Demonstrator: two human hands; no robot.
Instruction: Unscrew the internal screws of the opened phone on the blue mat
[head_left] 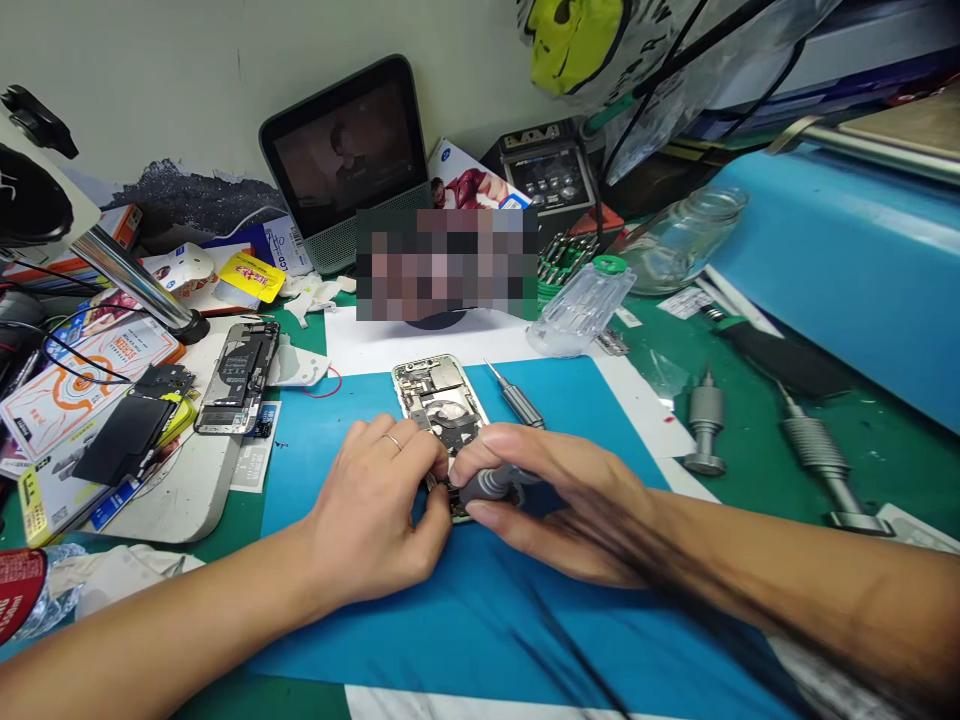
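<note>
An opened phone point(442, 405) lies on the blue mat point(322, 620), its inner parts and a round coil showing. My left hand point(379, 500) is at the phone's lower left, thumb and forefinger closed together; whatever they pinch is hidden. From the other side my right hand point(570, 490) grips a grey screwdriver point(491, 485) by its ridged handle, above the phone's lower end. The driver's tip is hidden. Another small screwdriver point(516, 398) rests on the mat just beyond my right hand. Dark blurred strands cross in front of my right forearm.
Left, a second opened phone point(238, 375) lies on a white stand base point(202, 490) beside boxes. A lit screen device point(345, 160) stands behind. A clear plastic holder point(585, 305), a glass jar point(694, 235) and grey screwdrivers point(817, 445) occupy the right side.
</note>
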